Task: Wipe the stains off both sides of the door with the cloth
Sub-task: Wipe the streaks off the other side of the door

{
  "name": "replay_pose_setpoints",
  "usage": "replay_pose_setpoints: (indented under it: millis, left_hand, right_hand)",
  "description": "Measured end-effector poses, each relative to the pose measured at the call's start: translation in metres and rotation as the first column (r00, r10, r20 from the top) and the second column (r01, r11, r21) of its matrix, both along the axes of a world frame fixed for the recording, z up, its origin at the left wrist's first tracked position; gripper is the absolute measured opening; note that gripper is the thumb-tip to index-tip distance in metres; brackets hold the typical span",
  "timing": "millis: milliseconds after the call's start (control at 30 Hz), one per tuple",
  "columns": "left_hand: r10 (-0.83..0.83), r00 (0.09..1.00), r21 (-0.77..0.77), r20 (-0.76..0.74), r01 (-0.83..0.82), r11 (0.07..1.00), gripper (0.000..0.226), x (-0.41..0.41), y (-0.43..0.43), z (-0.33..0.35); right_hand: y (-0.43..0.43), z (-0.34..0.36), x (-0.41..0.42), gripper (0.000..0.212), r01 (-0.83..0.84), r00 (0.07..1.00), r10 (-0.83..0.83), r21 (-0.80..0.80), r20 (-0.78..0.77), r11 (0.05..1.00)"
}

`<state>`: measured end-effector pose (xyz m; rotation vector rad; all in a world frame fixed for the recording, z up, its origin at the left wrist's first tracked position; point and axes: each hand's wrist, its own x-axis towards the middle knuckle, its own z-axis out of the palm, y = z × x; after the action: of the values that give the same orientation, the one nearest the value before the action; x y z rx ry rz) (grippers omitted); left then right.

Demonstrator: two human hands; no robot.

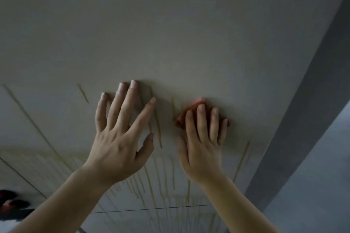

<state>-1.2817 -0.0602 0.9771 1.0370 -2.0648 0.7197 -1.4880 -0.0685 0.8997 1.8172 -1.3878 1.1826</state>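
Low on the pale beige flat door run thin yellowish drip stains. At its middle the left hand rests with fingers spread; nearer its right edge, the right hand presses a small red cloth flat under straight fingers.

- The door is a plain, flat, pale grey-beige.
- The stains are mustard-yellow: thin single streaks higher up, a dense fringe of drip lines lower down.
- The cloth is salmon-red, one colour where it shows.
- A thin dark line crosses the door low down.
- The band along the door's right side is slate grey; the surface beyond it is paler blue-grey.
- A blurred object at lower left is red and black.
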Motion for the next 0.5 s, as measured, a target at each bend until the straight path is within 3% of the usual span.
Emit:
replay_pose_setpoints:
  millis: [167, 333, 500]
  left_hand:
    - [0.053, 0.999, -0.022, -0.006, -0.053, 0.998, 0.074, 0.015, -0.008, 0.001]
    - [-0.045, 0.999, -0.012, -0.027, 0.044, 0.999, 0.07, 0.026, -0.004, 0.003]
    - [-0.122, 0.988, 0.005, -0.092, 0.123, 0.992, 0.067, 0.049, 0.0, 0.002]
  right_hand:
    - [-0.01, 0.082, 0.017, 0.068, -0.047, 0.996, 0.052, -0.084, 0.066, 0.995]
    - [0.002, 0.009, 0.014, 0.071, -0.032, 0.943, 0.037, 0.021, -0.331, 0.999]
    - [-0.006, 0.089, 0.043, 0.066, -0.107, 0.973, 0.102, -0.011, -0.209, 0.994]
